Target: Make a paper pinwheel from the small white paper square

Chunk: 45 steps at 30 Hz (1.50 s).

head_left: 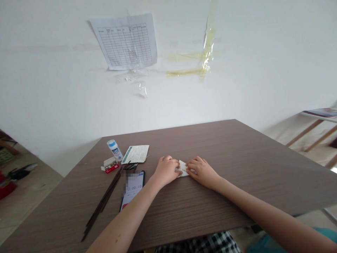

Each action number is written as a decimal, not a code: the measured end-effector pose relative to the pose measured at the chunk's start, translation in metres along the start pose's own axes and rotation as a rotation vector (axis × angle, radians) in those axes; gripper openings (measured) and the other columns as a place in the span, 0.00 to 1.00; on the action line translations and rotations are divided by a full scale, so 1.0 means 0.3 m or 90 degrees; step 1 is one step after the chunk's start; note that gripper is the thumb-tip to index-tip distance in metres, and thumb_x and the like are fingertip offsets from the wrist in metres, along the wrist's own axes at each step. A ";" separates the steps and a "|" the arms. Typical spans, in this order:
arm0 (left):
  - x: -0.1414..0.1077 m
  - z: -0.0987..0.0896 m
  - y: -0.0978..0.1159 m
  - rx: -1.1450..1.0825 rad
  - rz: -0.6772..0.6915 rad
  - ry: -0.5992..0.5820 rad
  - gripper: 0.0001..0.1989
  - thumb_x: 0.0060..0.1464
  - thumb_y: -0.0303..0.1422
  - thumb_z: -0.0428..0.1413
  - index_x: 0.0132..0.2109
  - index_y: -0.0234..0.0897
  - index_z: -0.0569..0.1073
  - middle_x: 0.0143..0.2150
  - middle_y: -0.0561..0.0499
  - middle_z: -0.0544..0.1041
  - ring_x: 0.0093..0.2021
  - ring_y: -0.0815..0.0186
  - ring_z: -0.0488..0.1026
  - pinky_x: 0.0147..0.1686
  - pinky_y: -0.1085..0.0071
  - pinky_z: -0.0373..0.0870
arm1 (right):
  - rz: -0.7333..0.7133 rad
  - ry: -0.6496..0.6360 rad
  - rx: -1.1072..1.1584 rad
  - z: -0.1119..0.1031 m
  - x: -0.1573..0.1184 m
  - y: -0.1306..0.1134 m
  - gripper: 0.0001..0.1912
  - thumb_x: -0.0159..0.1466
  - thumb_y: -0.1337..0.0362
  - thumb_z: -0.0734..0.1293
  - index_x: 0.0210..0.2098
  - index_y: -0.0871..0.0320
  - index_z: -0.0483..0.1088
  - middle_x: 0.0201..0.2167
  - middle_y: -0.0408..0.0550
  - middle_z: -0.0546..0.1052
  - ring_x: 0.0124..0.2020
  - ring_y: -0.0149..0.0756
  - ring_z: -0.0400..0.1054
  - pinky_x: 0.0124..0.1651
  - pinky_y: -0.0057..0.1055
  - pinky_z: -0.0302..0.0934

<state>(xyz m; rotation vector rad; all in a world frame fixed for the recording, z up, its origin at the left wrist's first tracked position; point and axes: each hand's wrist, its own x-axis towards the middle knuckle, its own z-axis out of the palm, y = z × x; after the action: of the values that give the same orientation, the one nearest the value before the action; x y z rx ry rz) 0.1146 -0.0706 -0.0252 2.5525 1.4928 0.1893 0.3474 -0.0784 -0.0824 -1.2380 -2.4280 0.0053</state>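
A small piece of white paper lies on the brown table, between my two hands. My left hand has its fingers curled over the left end of the paper, thumb against its near side. On the other end, my right hand presses with bent fingers. Both hands rest low at the tabletop, and they cover much of the paper. Left of my left hand lies a phone with a timer on its screen, partly behind my forearm.
At the table's left stand a white bottle with a blue cap and a small red-and-white box. Near them lie a printed paper sheet and long dark sticks. A wall with a taped chart rises behind.
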 end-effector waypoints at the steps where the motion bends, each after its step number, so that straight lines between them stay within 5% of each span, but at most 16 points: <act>1: 0.004 -0.008 -0.001 -0.003 -0.004 -0.011 0.05 0.69 0.38 0.69 0.49 0.48 0.90 0.62 0.49 0.91 0.69 0.48 0.78 0.75 0.48 0.66 | 0.012 -0.023 0.010 -0.005 0.007 -0.002 0.11 0.80 0.64 0.69 0.46 0.54 0.86 0.47 0.52 0.88 0.53 0.48 0.78 0.57 0.42 0.73; 9: 0.019 -0.013 -0.017 -0.023 -0.025 -0.024 0.13 0.61 0.41 0.78 0.50 0.47 0.88 0.63 0.49 0.90 0.69 0.47 0.79 0.74 0.49 0.68 | 0.056 -0.064 0.042 -0.017 0.019 -0.010 0.02 0.76 0.63 0.77 0.45 0.53 0.84 0.50 0.51 0.86 0.55 0.50 0.77 0.58 0.42 0.71; 18: 0.026 0.010 -0.042 -0.034 -0.007 -0.017 0.19 0.60 0.47 0.78 0.52 0.46 0.87 0.62 0.48 0.89 0.67 0.47 0.80 0.72 0.52 0.70 | 0.089 -0.065 0.064 -0.013 0.018 -0.008 0.08 0.73 0.60 0.81 0.47 0.53 0.82 0.51 0.51 0.86 0.57 0.52 0.78 0.56 0.42 0.70; 31: 0.038 -0.056 -0.156 -0.023 0.066 -0.194 0.38 0.58 0.36 0.77 0.74 0.57 0.81 0.83 0.48 0.75 0.83 0.45 0.68 0.81 0.43 0.61 | 0.124 -0.085 0.109 -0.034 0.024 -0.026 0.07 0.72 0.62 0.81 0.46 0.52 0.82 0.54 0.51 0.87 0.60 0.53 0.78 0.61 0.46 0.72; 38: 0.061 -0.090 -0.185 0.004 0.087 -0.339 0.52 0.56 0.35 0.75 0.84 0.61 0.67 0.90 0.50 0.61 0.89 0.44 0.55 0.85 0.35 0.50 | 0.149 -0.125 0.122 -0.056 0.029 -0.037 0.07 0.73 0.61 0.80 0.49 0.53 0.82 0.58 0.54 0.85 0.64 0.57 0.76 0.65 0.51 0.70; 45: 0.073 -0.090 -0.205 -0.018 0.104 -0.354 0.57 0.50 0.33 0.75 0.84 0.60 0.66 0.90 0.51 0.60 0.90 0.42 0.55 0.86 0.39 0.50 | 0.156 -0.126 0.141 -0.055 0.026 -0.037 0.07 0.73 0.62 0.79 0.50 0.52 0.83 0.60 0.54 0.85 0.66 0.58 0.75 0.68 0.52 0.68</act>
<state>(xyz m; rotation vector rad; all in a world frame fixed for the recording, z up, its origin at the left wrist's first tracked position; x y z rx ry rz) 0.0677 -0.0195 -0.0116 2.4184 1.0628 -0.4409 0.3408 -0.0819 -0.0625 -1.4793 -2.3387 0.4752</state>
